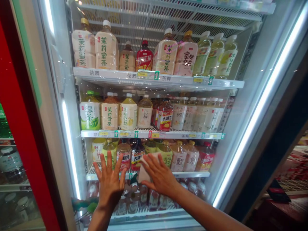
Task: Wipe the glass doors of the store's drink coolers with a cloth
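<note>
My left hand (109, 181) is spread, its fingers apart and palm toward the glass door (149, 86) of a lit drinks cooler; nothing is in it. Under the fingers of my right hand (160, 176) lies a white cloth or folded paper (145, 173), pressed flat toward the glass. Which of the two materials it is, I cannot tell. Both hands appear in front of the lower shelves, with bottles behind the glass. Part of the white piece is hidden by my right hand.
Bottled teas stand on several wire shelves, among them a red bottle (144, 57) and a green-capped bottle (90, 110). Light strips (260, 106) run along both sides. At left is a red cooler frame (26, 115); stacked goods (291, 166) are at right.
</note>
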A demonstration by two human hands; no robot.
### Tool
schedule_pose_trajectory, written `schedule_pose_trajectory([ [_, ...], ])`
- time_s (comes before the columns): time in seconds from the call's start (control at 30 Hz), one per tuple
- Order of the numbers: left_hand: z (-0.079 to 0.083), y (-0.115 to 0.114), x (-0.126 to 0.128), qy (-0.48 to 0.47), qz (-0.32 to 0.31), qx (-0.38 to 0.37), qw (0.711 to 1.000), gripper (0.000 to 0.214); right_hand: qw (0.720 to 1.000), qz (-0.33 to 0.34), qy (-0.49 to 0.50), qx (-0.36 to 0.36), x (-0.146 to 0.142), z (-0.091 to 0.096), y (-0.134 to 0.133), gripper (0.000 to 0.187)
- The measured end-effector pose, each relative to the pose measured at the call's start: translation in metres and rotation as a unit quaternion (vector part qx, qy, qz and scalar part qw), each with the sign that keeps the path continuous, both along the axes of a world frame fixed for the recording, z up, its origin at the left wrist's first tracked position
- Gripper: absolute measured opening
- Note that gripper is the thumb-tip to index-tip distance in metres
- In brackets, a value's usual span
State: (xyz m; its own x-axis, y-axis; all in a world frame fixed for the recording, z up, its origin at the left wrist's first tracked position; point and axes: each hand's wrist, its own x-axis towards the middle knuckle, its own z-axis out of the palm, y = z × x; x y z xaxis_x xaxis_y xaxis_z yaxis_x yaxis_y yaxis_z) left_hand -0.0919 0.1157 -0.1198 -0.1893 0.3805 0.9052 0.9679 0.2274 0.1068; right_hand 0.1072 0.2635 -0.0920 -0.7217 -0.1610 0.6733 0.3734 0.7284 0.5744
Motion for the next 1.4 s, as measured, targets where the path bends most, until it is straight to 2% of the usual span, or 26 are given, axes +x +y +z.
schedule_pose_trajectory([
  [0.07,0.000,0.002,0.010,0.009,0.007,0.011,1.000,0.085,0.999,0.022,-0.043,0.008,0.006,-0.023,-0.001,0.080],
  [0.1,-0.001,0.004,0.016,0.021,0.007,0.017,1.000,0.085,0.999,0.021,-0.038,0.010,0.008,-0.022,0.001,0.079],
  [0.13,-0.002,0.006,0.022,0.036,0.006,0.021,0.999,0.084,1.000,0.010,-0.013,0.006,0.010,-0.012,0.003,0.080],
  [0.27,-0.005,0.016,0.047,0.065,-0.020,-0.002,0.998,0.079,0.984,-0.059,0.158,-0.055,0.015,0.054,0.019,0.091],
  [0.3,-0.005,0.019,0.052,0.060,-0.031,-0.009,0.998,0.078,0.977,-0.067,0.188,-0.069,0.017,0.058,0.022,0.090],
  [0.33,-0.006,0.021,0.055,0.054,-0.043,-0.014,0.998,0.077,0.973,-0.071,0.206,-0.080,0.019,0.053,0.024,0.089],
  [0.4,-0.007,0.026,0.060,0.043,-0.059,-0.025,0.997,0.076,0.970,-0.076,0.214,-0.084,0.028,0.015,0.025,0.083],
  [0.5,-0.010,0.032,0.063,0.037,-0.066,-0.034,0.997,0.076,0.970,-0.099,0.208,-0.081,0.043,-0.072,0.020,0.076],
  [0.53,-0.011,0.033,0.064,0.036,-0.070,-0.036,0.996,0.076,0.968,-0.109,0.207,-0.087,0.047,-0.094,0.019,0.076],
  [0.57,-0.011,0.035,0.064,0.036,-0.075,-0.038,0.996,0.075,0.967,-0.117,0.208,-0.094,0.050,-0.105,0.019,0.077],
  [0.6,-0.012,0.037,0.064,0.036,-0.079,-0.039,0.995,0.074,0.964,-0.124,0.214,-0.103,0.051,-0.106,0.021,0.079],
  [0.63,-0.012,0.038,0.064,0.037,-0.082,-0.043,0.995,0.074,0.960,-0.128,0.224,-0.110,0.052,-0.094,0.023,0.081],
  [0.67,-0.012,0.039,0.065,0.038,-0.083,-0.048,0.995,0.073,0.955,-0.129,0.239,-0.116,0.051,-0.073,0.025,0.082],
  [0.8,-0.010,0.039,0.066,0.055,-0.092,-0.044,0.993,0.074,0.940,-0.117,0.295,-0.125,0.039,0.038,0.038,0.087],
  [0.83,-0.009,0.038,0.067,0.059,-0.093,-0.042,0.993,0.074,0.939,-0.115,0.299,-0.129,0.036,0.052,0.039,0.087],
  [0.87,-0.008,0.038,0.067,0.062,-0.093,-0.041,0.993,0.075,0.937,-0.116,0.301,-0.133,0.033,0.055,0.038,0.087],
  [0.9,-0.008,0.037,0.068,0.064,-0.092,-0.042,0.993,0.076,0.935,-0.121,0.301,-0.141,0.031,0.046,0.036,0.086],
  [0.93,-0.007,0.037,0.068,0.064,-0.091,-0.041,0.993,0.076,0.933,-0.129,0.302,-0.148,0.029,0.027,0.032,0.084],
  [1.07,-0.008,0.036,0.066,0.061,-0.099,-0.044,0.992,0.075,0.927,-0.181,0.293,-0.150,0.027,-0.092,0.013,0.080],
  [1.1,-0.008,0.035,0.065,0.061,-0.099,-0.048,0.992,0.074,0.928,-0.185,0.285,-0.154,0.028,-0.111,0.010,0.080],
  [1.13,-0.008,0.034,0.065,0.065,-0.099,-0.055,0.991,0.073,0.930,-0.182,0.278,-0.158,0.029,-0.118,0.010,0.079],
  [1.17,-0.007,0.032,0.065,0.072,-0.097,-0.063,0.991,0.073,0.932,-0.172,0.276,-0.163,0.030,-0.112,0.010,0.079],
  [1.2,-0.006,0.030,0.065,0.078,-0.094,-0.068,0.990,0.075,0.933,-0.157,0.278,-0.166,0.030,-0.094,0.012,0.079],
  [1.33,0.005,0.019,0.071,0.062,-0.064,-0.039,0.995,0.085,0.939,-0.092,0.291,-0.159,0.022,0.028,0.017,0.080],
  [1.37,0.009,0.016,0.071,0.050,-0.050,-0.020,0.997,0.086,0.942,-0.083,0.284,-0.156,0.017,0.048,0.015,0.080],
  [1.4,0.014,0.013,0.071,0.041,-0.035,-0.003,0.999,0.087,0.945,-0.080,0.275,-0.155,0.012,0.058,0.012,0.081],
])
